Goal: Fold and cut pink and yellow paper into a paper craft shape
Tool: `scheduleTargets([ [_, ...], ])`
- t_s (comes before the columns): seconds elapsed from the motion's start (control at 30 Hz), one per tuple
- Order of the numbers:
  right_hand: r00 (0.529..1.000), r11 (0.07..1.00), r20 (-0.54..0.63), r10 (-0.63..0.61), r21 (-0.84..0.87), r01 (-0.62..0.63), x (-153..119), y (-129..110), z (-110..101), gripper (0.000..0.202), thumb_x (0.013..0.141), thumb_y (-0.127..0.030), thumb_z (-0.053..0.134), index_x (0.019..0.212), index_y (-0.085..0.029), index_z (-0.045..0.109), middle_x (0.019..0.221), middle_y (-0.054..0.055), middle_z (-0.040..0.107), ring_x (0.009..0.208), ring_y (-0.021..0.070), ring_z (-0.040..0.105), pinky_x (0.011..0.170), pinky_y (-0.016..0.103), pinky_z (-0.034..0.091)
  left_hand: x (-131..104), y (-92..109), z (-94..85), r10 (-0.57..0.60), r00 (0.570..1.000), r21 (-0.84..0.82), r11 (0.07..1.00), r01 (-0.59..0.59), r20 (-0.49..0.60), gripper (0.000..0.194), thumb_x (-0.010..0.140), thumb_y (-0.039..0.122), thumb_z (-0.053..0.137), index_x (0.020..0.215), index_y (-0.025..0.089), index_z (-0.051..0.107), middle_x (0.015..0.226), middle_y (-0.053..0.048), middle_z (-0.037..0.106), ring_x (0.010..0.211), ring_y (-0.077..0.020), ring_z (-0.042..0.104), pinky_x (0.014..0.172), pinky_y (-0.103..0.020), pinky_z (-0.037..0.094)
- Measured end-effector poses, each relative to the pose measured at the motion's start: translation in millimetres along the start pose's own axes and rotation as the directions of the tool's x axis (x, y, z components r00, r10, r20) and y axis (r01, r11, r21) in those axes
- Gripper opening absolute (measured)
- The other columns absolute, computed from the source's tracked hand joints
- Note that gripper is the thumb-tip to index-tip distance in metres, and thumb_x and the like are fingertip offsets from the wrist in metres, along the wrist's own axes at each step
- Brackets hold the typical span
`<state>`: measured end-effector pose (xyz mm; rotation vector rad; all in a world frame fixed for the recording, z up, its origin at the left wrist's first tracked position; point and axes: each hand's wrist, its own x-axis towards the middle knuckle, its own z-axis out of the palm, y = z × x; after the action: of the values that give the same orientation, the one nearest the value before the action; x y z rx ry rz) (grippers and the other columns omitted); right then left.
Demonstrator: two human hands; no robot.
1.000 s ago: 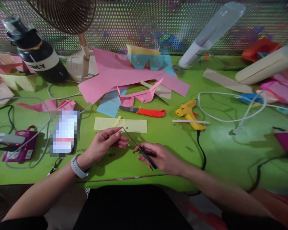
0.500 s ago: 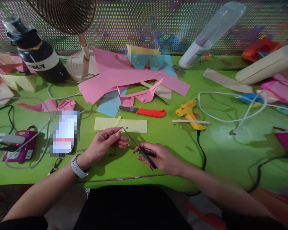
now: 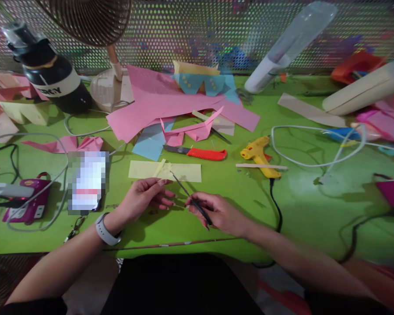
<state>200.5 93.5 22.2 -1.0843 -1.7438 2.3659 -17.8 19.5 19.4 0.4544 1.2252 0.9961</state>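
My right hand [image 3: 213, 210] is closed on dark tweezers [image 3: 197, 204], whose thin tips point up and left. My left hand [image 3: 149, 194] has its thumb and index finger pinched together, its other fingers loosely spread; whatever the pinch holds is too small to name. The tweezer tips stand a little right of that pinch, apart from it. Just beyond both hands lies a pale yellow paper strip [image 3: 187, 172] with small yellow scraps on it. A red cutter knife [image 3: 206, 154] and a folded pink paper piece [image 3: 190, 132] lie behind the strip.
A yellow glue gun [image 3: 259, 153] with a flat stick across it lies right of centre. A pixelated phone [image 3: 87, 181] and purple power box [image 3: 33, 201] are at left. Behind stand a black bottle [image 3: 57, 83] and a fan [image 3: 113, 61]. Pink sheets [image 3: 144, 100] lie at the back.
The tweezer tips have moved slightly right and up, away from my left fingertips. My left hand has shifted slightly down, with its lower fingers more spread.
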Motion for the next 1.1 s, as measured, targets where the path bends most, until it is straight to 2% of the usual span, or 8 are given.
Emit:
scheduleTargets([
  [0.1, 1.000, 1.000, 0.002, 0.006, -0.011, -0.006, 0.4, 1.3, -0.3, 0.041, 0.080, -0.056, 0.070, 0.088, -0.018, 0.056, 0.060, -0.007, 0.049, 0.049, 0.0068, 0.042, 0.046, 0.022, 0.037, -0.1, -0.2, -0.4, -0.001, 1.000, 0.000, 1.000, 0.001, 0.021, 0.029, 0.090, 0.039, 0.067, 0.106, 0.014, 0.069, 0.086, -0.009, 0.077, 0.066, -0.0141, 0.073, 0.059, -0.022, 0.059],
  [0.33, 1.000, 1.000, -0.003, 0.000, -0.008, 0.000, -0.1, -1.4, -2.9, 0.043, 0.079, -0.058, 0.070, 0.090, -0.017, 0.057, 0.061, -0.006, 0.050, 0.049, 0.0068, 0.043, 0.047, 0.023, 0.038, -2.0, 2.3, -1.4, -0.001, 1.000, 0.022, 1.000, 0.000, 0.029, 0.033, 0.087, 0.040, 0.069, 0.106, 0.013, 0.070, 0.086, -0.010, 0.077, 0.067, -0.0150, 0.073, 0.058, -0.022, 0.058],
  [0.43, 0.996, 0.998, -0.062, -0.064, -0.023, 0.063, -1.0, -6.7, -9.0, 0.048, 0.080, -0.059, 0.068, 0.098, -0.016, 0.058, 0.060, -0.006, 0.050, 0.049, 0.0080, 0.045, 0.048, 0.024, 0.040, -3.8, 8.9, -3.7, 0.079, 0.997, 0.024, 0.997, -0.079, 0.001, 0.034, 0.086, 0.044, 0.070, 0.100, 0.013, 0.070, 0.082, -0.009, 0.077, 0.065, -0.0149, 0.073, 0.057, -0.022, 0.058],
  [0.57, 0.968, 0.984, -0.185, -0.168, -0.093, 0.153, 1.8, -5.4, -18.9, 0.050, 0.081, -0.057, 0.067, 0.109, -0.016, 0.059, 0.061, -0.006, 0.050, 0.055, 0.0103, 0.049, 0.052, 0.025, 0.044, -5.2, 18.2, -8.2, 0.197, 0.976, 0.065, 0.979, -0.192, -0.088, 0.033, 0.085, 0.048, 0.070, 0.091, 0.016, 0.069, 0.076, -0.006, 0.076, 0.059, -0.0137, 0.070, 0.052, -0.021, 0.054],
  [0.73, 0.935, 0.938, -0.250, -0.250, -0.302, 0.170, 8.8, -0.5, -25.9, 0.050, 0.082, -0.052, 0.069, 0.117, -0.017, 0.057, 0.066, -0.003, 0.060, 0.057, 0.0127, 0.053, 0.055, 0.027, 0.045, -3.7, 24.2, -12.7, 0.343, 0.925, 0.198, 0.930, -0.310, -0.163, 0.033, 0.085, 0.049, 0.069, 0.086, 0.017, 0.070, 0.071, -0.004, 0.074, 0.053, -0.0098, 0.065, 0.046, -0.018, 0.046],
  [0.83, 0.921, 0.858, -0.227, -0.318, -0.481, 0.177, 9.4, -1.4, -28.7, 0.047, 0.083, -0.052, 0.067, 0.114, -0.018, 0.060, 0.066, -0.001, 0.064, 0.055, 0.0127, 0.054, 0.051, 0.025, 0.041, -1.7, 27.3, -15.9, 0.404, 0.893, 0.230, 0.905, -0.358, -0.200, 0.033, 0.082, 0.049, 0.072, 0.084, 0.016, 0.070, 0.068, -0.003, 0.072, 0.050, -0.0090, 0.063, 0.044, -0.018, 0.042],
  [0.93, 0.918, 0.708, -0.136, -0.372, -0.682, 0.186, 6.9, -2.8, -31.1, 0.042, 0.083, -0.048, 0.067, 0.114, -0.020, 0.066, 0.071, 0.000, 0.068, 0.058, 0.0126, 0.058, 0.052, 0.024, 0.040, 1.2, 31.4, -21.1, 0.416, 0.875, 0.214, 0.904, -0.369, -0.248, 0.036, 0.079, 0.050, 0.074, 0.081, 0.015, 0.069, 0.062, -0.001, 0.069, 0.047, -0.0075, 0.059, 0.042, -0.017, 0.037],
  [1.1, 0.911, 0.430, 0.029, -0.411, -0.875, 0.222, -0.8, -7.4, -30.0, 0.039, 0.084, -0.030, 0.065, 0.122, -0.022, 0.067, 0.103, 0.004, 0.075, 0.086, 0.0188, 0.070, 0.075, 0.029, 0.050, 8.2, 39.6, -31.5, 0.358, 0.873, 0.052, 0.931, -0.362, -0.331, 0.036, 0.072, 0.045, 0.082, 0.076, 0.012, 0.067, 0.058, 0.000, 0.065, 0.045, -0.0055, 0.056, 0.041, -0.014, 0.036],
])
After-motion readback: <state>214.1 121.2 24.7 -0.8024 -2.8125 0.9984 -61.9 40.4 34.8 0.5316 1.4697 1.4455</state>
